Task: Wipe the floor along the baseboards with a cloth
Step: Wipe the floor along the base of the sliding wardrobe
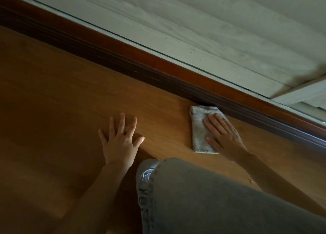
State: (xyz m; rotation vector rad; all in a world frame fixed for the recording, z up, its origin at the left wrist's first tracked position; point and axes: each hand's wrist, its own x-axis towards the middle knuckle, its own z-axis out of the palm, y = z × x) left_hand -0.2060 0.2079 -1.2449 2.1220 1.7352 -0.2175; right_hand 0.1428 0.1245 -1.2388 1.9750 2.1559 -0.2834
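While both hands lie flat, right (224, 135) on cloth (199, 128) beside baseboard (176, 80), left (120, 140) on floor (53, 92), knee (185, 181) between.

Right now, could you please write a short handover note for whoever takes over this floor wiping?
Right hand: flat, fingers straight, pressing the folded grey cloth onto the wood floor.
Left hand: flat on the floor, fingers spread, holding nothing.
Cloth: its far corner sits at the dark baseboard.
Done: wiping is under way at this spot; how much is already wiped cannot be told.
Left: wipe along the rest of the baseboard.
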